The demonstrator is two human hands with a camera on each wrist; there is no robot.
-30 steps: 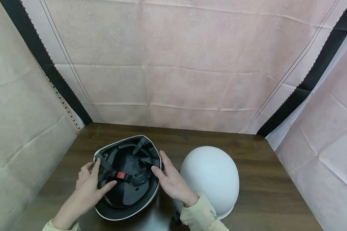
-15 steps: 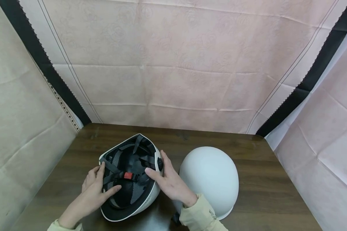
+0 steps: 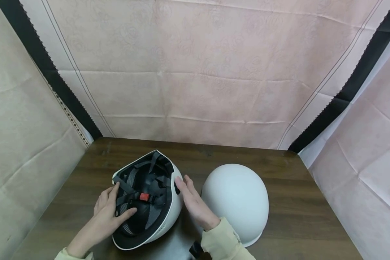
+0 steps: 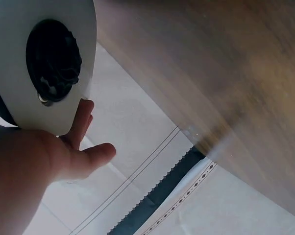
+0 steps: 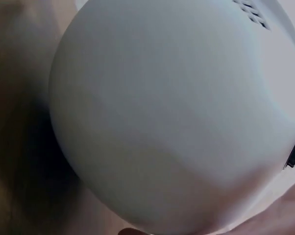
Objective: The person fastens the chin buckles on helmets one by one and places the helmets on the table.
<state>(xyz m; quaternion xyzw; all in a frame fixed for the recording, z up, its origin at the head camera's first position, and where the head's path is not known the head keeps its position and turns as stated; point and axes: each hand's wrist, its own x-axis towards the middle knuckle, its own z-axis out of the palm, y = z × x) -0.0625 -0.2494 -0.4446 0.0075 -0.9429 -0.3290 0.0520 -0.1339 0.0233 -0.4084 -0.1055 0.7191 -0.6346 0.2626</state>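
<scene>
- Sleeves: the left one (image 3: 70,255) below the helmet's left side, the right one (image 3: 225,242) below and to the right of the helmet.
- A dark thing (image 3: 196,249) sits beside the right sleeve, below and to the right of the helmet; too little shows to tell what it is.
- Left hand (image 3: 107,213): on the helmet's left rim, spread wide, thumb over the opening and fingers outside, holding the edge between them.
- Right hand (image 3: 196,204): against the helmet's right side, fingers nearly straight and thumb on the shell, gripping nothing.
- Helmet (image 3: 154,211): on the table (image 3: 299,209), tilted, its dark inside facing up toward the person.
- Straps (image 3: 125,186) cross the helmet's opening, joined at a red buckle (image 3: 144,196).
- A round black knob (image 4: 53,60) sits on the helmet's side, seen from the left wrist.
- Second helmet (image 3: 237,204): right of the helmet, near it, white dome upward.
- Pale cloth (image 3: 195,90) hangs beyond the helmet, with dark bands (image 3: 65,94) to its left and right.
</scene>
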